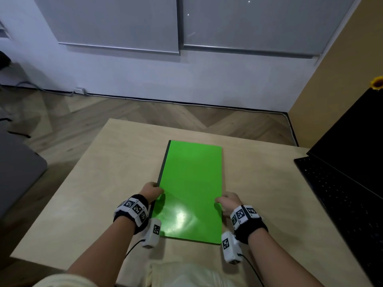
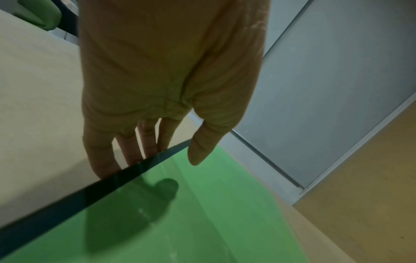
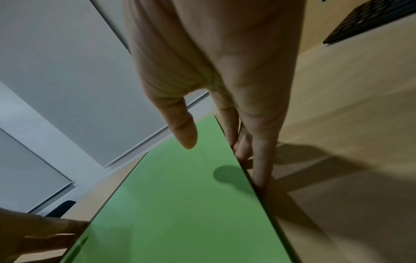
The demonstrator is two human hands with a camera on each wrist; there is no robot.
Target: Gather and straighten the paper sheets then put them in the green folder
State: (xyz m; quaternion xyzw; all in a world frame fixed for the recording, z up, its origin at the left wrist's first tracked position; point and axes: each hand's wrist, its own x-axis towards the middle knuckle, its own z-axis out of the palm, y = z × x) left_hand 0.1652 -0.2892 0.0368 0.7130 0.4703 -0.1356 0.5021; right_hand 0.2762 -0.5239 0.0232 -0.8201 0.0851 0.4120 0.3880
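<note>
The green folder [image 1: 190, 183] lies closed and flat on the wooden table [image 1: 93, 193], its dark spine to the left. My left hand [image 1: 152, 190] is at the spine edge near the front. In the left wrist view its straight fingers [image 2: 101, 156] drop behind the spine of the folder [image 2: 202, 222], with the thumb hovering over the cover. My right hand [image 1: 224, 200] is at the opposite long edge. Its straight fingers [image 3: 261, 160] run down along the edge of the folder [image 3: 180, 204], thumb lifted above the cover. No loose paper sheets show in any view.
An open black laptop [image 1: 342, 183] stands at the table's right side, close to my right hand. A yellow flower [image 1: 377, 84] peeks behind it. A grey seat [image 1: 16, 172] is off the table's left edge. Wood floor and a white wall lie beyond.
</note>
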